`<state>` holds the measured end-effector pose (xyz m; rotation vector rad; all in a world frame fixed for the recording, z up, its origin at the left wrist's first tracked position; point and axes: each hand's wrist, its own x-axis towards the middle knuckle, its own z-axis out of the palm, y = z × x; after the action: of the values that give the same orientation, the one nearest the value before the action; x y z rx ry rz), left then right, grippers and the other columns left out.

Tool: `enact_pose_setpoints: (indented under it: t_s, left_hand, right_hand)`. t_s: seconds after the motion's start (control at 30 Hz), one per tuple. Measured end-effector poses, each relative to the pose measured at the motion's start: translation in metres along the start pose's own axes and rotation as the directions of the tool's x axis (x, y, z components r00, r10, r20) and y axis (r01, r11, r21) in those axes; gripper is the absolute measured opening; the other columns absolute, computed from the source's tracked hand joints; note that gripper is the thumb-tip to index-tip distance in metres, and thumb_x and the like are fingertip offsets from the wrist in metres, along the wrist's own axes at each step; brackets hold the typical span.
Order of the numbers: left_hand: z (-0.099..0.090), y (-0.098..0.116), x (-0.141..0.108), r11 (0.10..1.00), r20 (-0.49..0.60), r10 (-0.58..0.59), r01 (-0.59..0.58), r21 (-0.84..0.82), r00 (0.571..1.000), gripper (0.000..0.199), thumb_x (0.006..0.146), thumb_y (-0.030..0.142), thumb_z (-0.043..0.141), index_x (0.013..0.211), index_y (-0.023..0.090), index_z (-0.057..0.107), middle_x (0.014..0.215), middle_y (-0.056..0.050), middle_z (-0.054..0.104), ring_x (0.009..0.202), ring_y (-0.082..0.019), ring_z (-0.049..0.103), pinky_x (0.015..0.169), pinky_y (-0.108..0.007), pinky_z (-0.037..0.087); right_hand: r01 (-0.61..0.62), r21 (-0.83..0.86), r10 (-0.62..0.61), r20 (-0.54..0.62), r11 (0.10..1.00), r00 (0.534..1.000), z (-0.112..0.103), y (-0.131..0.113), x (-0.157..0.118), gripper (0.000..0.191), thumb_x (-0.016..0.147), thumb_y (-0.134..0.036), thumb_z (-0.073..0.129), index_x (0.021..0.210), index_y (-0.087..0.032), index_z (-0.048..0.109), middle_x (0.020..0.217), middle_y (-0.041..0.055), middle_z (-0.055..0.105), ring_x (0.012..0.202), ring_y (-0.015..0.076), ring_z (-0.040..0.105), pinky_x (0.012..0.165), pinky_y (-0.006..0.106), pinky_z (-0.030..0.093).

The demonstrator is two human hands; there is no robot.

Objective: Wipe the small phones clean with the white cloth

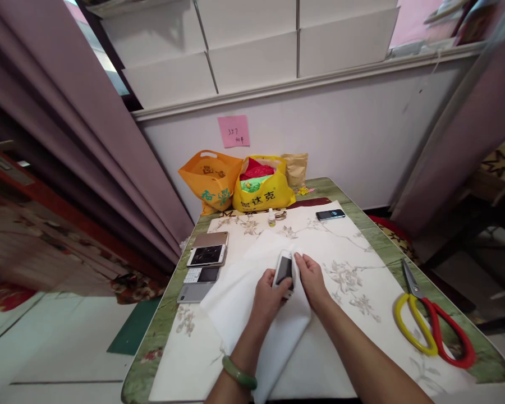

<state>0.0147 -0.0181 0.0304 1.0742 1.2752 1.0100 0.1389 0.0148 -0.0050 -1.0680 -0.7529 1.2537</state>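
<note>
Two hands meet over white cloth [231, 279] spread on the table [159, 328]: the left [267, 300] grasps a white phone [284, 268], thumb over its lower front, while the right [311, 278] pinches cloth at the phone's right edge. Wiping seems the step in hand (four other phones [202, 275] lie in a column off to the left). Next, I judge, calls for a steady left grip and a light rightward-hand stroke along the casing.
</note>
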Motion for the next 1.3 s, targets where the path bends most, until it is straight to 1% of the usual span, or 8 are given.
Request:
enact_pose_setpoints:
  t_s: [0.1, 0.3, 0.47, 0.7, 0.93, 1.13, 1.2, 1.3]
  left_hand:
    - [0.001, -0.006, 0.000, 0.990, -0.040, -0.024, 0.018, -0.141, 0.999, 0.037, 0.063, 0.039, 0.078, 0.082, 0.017, 0.057, 0.056, 0.007, 0.052, 0.045, -0.007, 0.044, 0.045, -0.019, 0.034]
    - [-0.005, -0.001, 0.004, 0.945, -0.269, 0.015, -0.102, -0.312, 0.963, 0.044, 0.068, 0.043, 0.074, 0.097, 0.014, 0.060, 0.084, -0.003, 0.067, 0.058, -0.010, 0.059, 0.058, -0.025, 0.048]
    - [-0.013, -0.004, 0.006, 0.970, -0.197, 0.047, -0.092, -0.224, 0.979, 0.038, 0.067, 0.037, 0.075, 0.091, 0.015, 0.056, 0.060, 0.003, 0.061, 0.052, -0.011, 0.055, 0.052, -0.024, 0.044]
    - [-0.028, 0.011, 0.010, 0.990, 0.024, 0.092, -0.088, -0.112, 0.996, 0.032, 0.070, 0.032, 0.071, 0.091, 0.017, 0.052, 0.056, 0.005, 0.058, 0.050, -0.011, 0.052, 0.048, -0.021, 0.039]
    - [-0.030, 0.021, 0.004, 0.993, -0.016, 0.092, -0.093, -0.074, 0.996, 0.035, 0.065, 0.035, 0.074, 0.087, 0.018, 0.053, 0.053, 0.005, 0.056, 0.047, -0.011, 0.051, 0.047, -0.022, 0.040]
    - [-0.051, 0.020, 0.006, 0.992, -0.081, 0.080, -0.087, -0.090, 0.993, 0.028, 0.063, 0.032, 0.075, 0.078, 0.016, 0.060, 0.052, 0.005, 0.054, 0.046, -0.009, 0.048, 0.045, -0.020, 0.037]
    - [-0.053, 0.018, 0.006, 0.991, -0.118, 0.051, -0.066, -0.121, 0.992, 0.028, 0.063, 0.034, 0.075, 0.078, 0.014, 0.063, 0.059, 0.002, 0.059, 0.051, -0.009, 0.051, 0.047, -0.020, 0.040]
    - [-0.046, 0.015, 0.005, 0.978, -0.151, -0.019, -0.013, -0.207, 0.988, 0.039, 0.065, 0.039, 0.074, 0.094, 0.014, 0.066, 0.081, -0.004, 0.067, 0.066, -0.014, 0.060, 0.054, -0.024, 0.048]
  right_hand:
    - [-0.049, 0.084, 0.053, -0.046, 0.995, 0.998, 0.002, 0.002, 0.000, 0.041, 0.073, -0.061, 0.065, 0.077, -0.021, 0.057, 0.060, -0.0033, 0.058, 0.050, 0.0124, 0.047, 0.046, 0.023, 0.037]
    - [-0.104, 0.081, 0.091, 0.154, 0.991, 0.984, 0.005, -0.004, -0.006, 0.037, 0.073, -0.055, 0.070, 0.078, -0.020, 0.059, 0.060, -0.0027, 0.059, 0.048, 0.0121, 0.048, 0.047, 0.023, 0.038]
    - [-0.071, 0.024, 0.066, 0.158, 0.997, 0.985, 0.003, -0.007, -0.006, 0.038, 0.070, -0.054, 0.073, 0.072, -0.019, 0.060, 0.056, -0.0038, 0.057, 0.047, 0.0108, 0.045, 0.046, 0.023, 0.034]
    - [0.012, 0.004, -0.012, 0.060, 1.000, 0.998, 0.003, -0.008, -0.007, 0.037, 0.073, -0.054, 0.071, 0.072, -0.019, 0.057, 0.056, -0.0044, 0.054, 0.049, 0.0114, 0.045, 0.050, 0.024, 0.037]
    - [0.086, -0.148, -0.096, -0.064, 0.985, 0.993, -0.002, -0.004, -0.006, 0.041, 0.076, -0.057, 0.065, 0.062, -0.020, 0.051, 0.051, -0.0055, 0.049, 0.049, 0.0113, 0.046, 0.051, 0.024, 0.037]
    - [0.005, 0.098, 0.025, -0.307, 0.995, 0.951, -0.014, -0.002, 0.012, 0.040, 0.073, -0.061, 0.065, 0.076, -0.021, 0.060, 0.064, -0.0022, 0.062, 0.058, 0.0145, 0.055, 0.056, 0.026, 0.044]
    - [-0.011, 0.171, 0.061, -0.291, 0.985, 0.955, -0.015, -0.006, 0.013, 0.040, 0.072, -0.060, 0.066, 0.081, -0.021, 0.062, 0.071, -0.0014, 0.066, 0.063, 0.0156, 0.058, 0.060, 0.026, 0.047]
    - [-0.033, 0.199, 0.056, -0.110, 0.979, 0.992, -0.012, -0.013, 0.005, 0.041, 0.076, -0.060, 0.064, 0.089, -0.022, 0.066, 0.078, -0.0001, 0.069, 0.069, 0.0183, 0.062, 0.064, 0.028, 0.049]
